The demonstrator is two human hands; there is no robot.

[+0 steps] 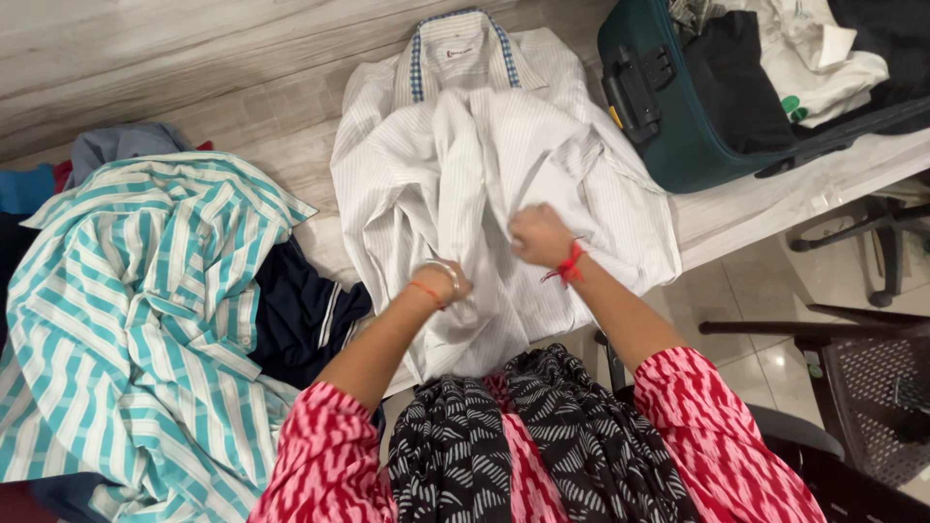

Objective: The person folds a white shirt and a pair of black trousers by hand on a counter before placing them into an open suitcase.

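Single head-worn view, looking steeply down and forward from above the white striped shirt (484, 165). Close range: shirt fills centre frame. Left of shirt, teal striped garment (126, 320); right of it, dark green suitcase (678, 126). No second view.

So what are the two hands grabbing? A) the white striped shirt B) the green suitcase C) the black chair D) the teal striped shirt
A: both the left hand and the right hand are bunched into the white striped shirt spread out on the table.
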